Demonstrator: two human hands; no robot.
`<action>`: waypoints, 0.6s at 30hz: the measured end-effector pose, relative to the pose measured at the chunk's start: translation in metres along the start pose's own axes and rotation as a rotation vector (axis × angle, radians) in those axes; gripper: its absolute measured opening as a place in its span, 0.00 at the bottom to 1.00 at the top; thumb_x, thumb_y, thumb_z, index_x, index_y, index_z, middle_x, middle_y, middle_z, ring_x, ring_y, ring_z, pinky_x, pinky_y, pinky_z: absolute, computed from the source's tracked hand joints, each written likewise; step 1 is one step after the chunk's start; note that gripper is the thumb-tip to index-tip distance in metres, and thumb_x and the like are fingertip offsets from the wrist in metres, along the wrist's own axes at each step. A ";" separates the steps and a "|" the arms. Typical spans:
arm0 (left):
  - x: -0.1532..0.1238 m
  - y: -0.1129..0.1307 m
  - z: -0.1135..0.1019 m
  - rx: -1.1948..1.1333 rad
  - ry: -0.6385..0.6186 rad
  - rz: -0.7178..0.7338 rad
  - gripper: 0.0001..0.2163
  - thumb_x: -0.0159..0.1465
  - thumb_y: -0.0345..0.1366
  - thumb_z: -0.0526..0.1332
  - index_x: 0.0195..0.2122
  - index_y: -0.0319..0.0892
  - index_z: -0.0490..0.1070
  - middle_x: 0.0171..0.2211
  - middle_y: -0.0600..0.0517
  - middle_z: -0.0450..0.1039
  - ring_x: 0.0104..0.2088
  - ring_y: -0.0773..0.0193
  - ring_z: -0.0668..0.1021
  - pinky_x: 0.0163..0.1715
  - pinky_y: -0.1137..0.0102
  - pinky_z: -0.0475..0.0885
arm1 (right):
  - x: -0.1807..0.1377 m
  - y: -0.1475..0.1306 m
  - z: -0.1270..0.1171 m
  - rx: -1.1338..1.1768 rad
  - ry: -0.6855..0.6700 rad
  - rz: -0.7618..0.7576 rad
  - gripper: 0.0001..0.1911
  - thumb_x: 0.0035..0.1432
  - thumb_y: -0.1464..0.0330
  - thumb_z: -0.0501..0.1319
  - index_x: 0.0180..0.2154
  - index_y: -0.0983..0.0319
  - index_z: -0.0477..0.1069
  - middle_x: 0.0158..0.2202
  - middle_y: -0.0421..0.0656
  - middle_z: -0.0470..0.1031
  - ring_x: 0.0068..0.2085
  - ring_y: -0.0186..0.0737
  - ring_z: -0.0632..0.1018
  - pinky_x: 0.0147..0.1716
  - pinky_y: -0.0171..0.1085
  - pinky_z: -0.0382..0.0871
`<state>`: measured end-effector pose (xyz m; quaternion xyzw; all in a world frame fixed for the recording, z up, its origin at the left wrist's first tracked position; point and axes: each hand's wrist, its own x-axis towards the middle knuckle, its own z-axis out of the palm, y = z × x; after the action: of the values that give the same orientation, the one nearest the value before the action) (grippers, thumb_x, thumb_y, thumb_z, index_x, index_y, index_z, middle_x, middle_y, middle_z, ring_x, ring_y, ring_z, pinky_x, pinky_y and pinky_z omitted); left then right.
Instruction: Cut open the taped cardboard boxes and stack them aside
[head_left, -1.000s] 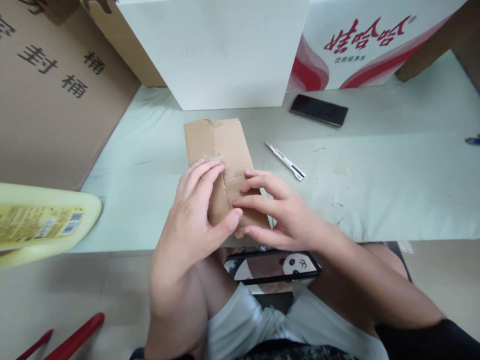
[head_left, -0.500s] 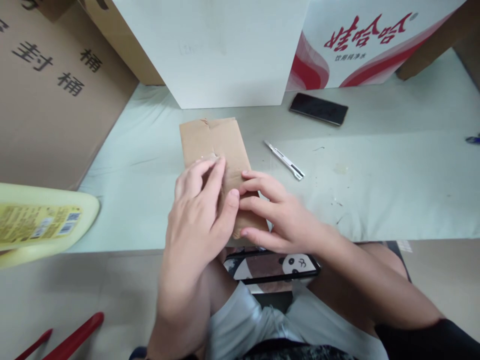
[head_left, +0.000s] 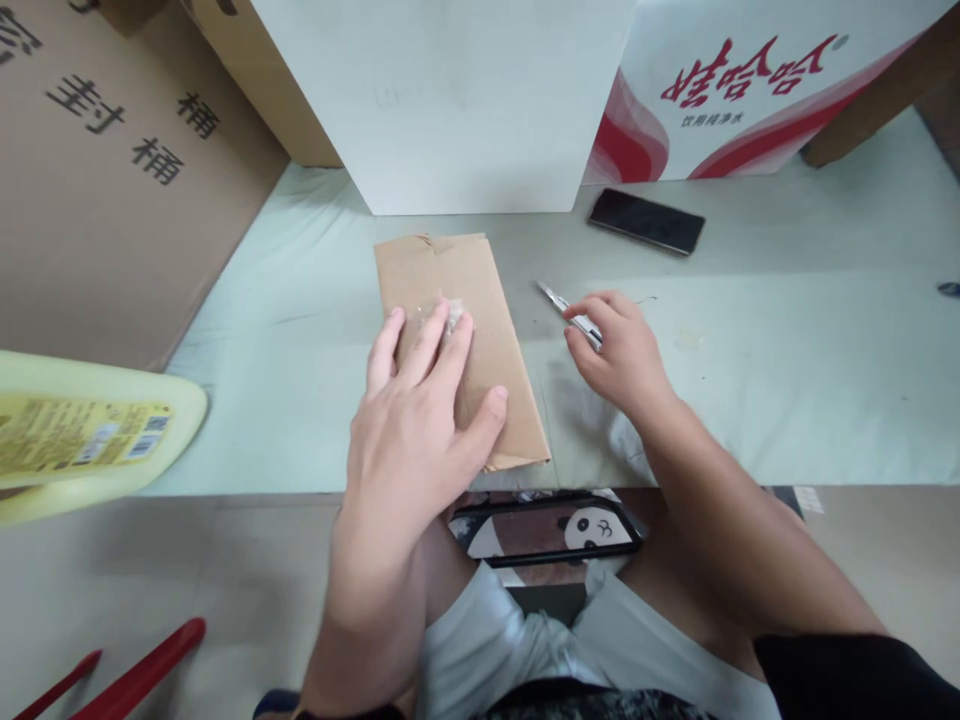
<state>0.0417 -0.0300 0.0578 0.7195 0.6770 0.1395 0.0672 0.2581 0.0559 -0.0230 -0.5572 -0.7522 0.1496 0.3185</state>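
Note:
A flat brown cardboard piece [head_left: 495,330] lies on the pale green surface [head_left: 750,350] in front of me. My left hand [head_left: 420,400] rests flat on it with fingers stretched out, pressing it down. A small silver utility knife [head_left: 559,300] lies just right of the cardboard. My right hand [head_left: 619,345] is over the knife's near end, fingers curled round it.
A white box [head_left: 450,100] and a red-and-white printed carton [head_left: 750,80] stand at the back. A dark phone [head_left: 646,221] lies near them. A large brown carton [head_left: 112,170] is at left, a yellow container [head_left: 82,430] beside it. A panda-print item [head_left: 547,528] sits at my lap.
My right hand left the cardboard and moved right onto the knife. My left hand shifted from pinching at the cardboard's seam to lying flat on it.

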 end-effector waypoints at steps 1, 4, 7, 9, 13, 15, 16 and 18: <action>-0.001 0.000 0.000 0.000 0.008 -0.009 0.29 0.70 0.49 0.54 0.70 0.45 0.63 0.75 0.44 0.54 0.74 0.34 0.55 0.69 0.40 0.59 | 0.002 0.009 0.004 -0.098 -0.062 0.073 0.15 0.61 0.67 0.58 0.46 0.61 0.79 0.47 0.54 0.76 0.48 0.53 0.77 0.52 0.53 0.72; -0.002 -0.001 0.001 -0.007 0.034 -0.019 0.28 0.70 0.48 0.56 0.69 0.48 0.64 0.75 0.42 0.49 0.73 0.31 0.55 0.67 0.37 0.60 | 0.005 0.024 0.009 -0.267 -0.218 0.165 0.21 0.59 0.70 0.57 0.52 0.62 0.79 0.48 0.57 0.75 0.47 0.56 0.76 0.49 0.53 0.72; -0.003 -0.004 0.002 -0.044 0.044 0.012 0.27 0.69 0.49 0.57 0.68 0.47 0.65 0.74 0.40 0.51 0.72 0.30 0.55 0.66 0.35 0.59 | 0.006 0.022 0.003 -0.254 -0.278 0.226 0.28 0.58 0.71 0.55 0.59 0.62 0.73 0.44 0.54 0.77 0.40 0.52 0.76 0.42 0.48 0.72; -0.003 -0.006 0.002 -0.083 0.060 0.024 0.27 0.69 0.50 0.58 0.66 0.48 0.67 0.74 0.41 0.52 0.72 0.30 0.55 0.66 0.35 0.58 | 0.009 0.017 -0.005 -0.212 -0.282 0.318 0.29 0.56 0.70 0.57 0.60 0.65 0.71 0.40 0.52 0.78 0.38 0.50 0.76 0.40 0.46 0.70; -0.004 -0.009 0.004 -0.127 0.079 0.028 0.25 0.70 0.51 0.56 0.65 0.48 0.69 0.74 0.42 0.52 0.72 0.32 0.55 0.68 0.35 0.56 | 0.015 0.005 -0.020 -0.027 -0.218 0.479 0.14 0.55 0.70 0.58 0.43 0.64 0.76 0.30 0.45 0.76 0.31 0.43 0.74 0.35 0.42 0.67; -0.004 -0.007 0.005 -0.133 0.078 0.028 0.25 0.70 0.51 0.57 0.65 0.47 0.69 0.74 0.42 0.52 0.72 0.31 0.55 0.68 0.34 0.55 | 0.014 -0.003 -0.026 0.155 -0.107 0.462 0.13 0.56 0.71 0.57 0.43 0.62 0.73 0.32 0.43 0.76 0.27 0.37 0.72 0.30 0.39 0.66; -0.004 -0.005 0.005 -0.141 0.079 0.023 0.26 0.70 0.51 0.57 0.65 0.47 0.70 0.74 0.41 0.52 0.72 0.31 0.54 0.68 0.34 0.55 | 0.011 -0.009 -0.030 0.256 -0.048 0.424 0.14 0.57 0.71 0.57 0.46 0.61 0.70 0.35 0.42 0.77 0.25 0.34 0.71 0.27 0.38 0.66; -0.006 0.003 0.005 -0.168 0.081 0.004 0.26 0.70 0.52 0.56 0.66 0.46 0.69 0.74 0.40 0.51 0.72 0.30 0.54 0.68 0.34 0.55 | 0.004 -0.023 -0.038 0.430 0.022 0.303 0.18 0.59 0.70 0.57 0.52 0.57 0.65 0.41 0.41 0.78 0.23 0.31 0.70 0.22 0.36 0.65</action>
<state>0.0456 -0.0355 0.0530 0.7065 0.6636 0.2251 0.0998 0.2650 0.0472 0.0197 -0.5845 -0.6075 0.3458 0.4119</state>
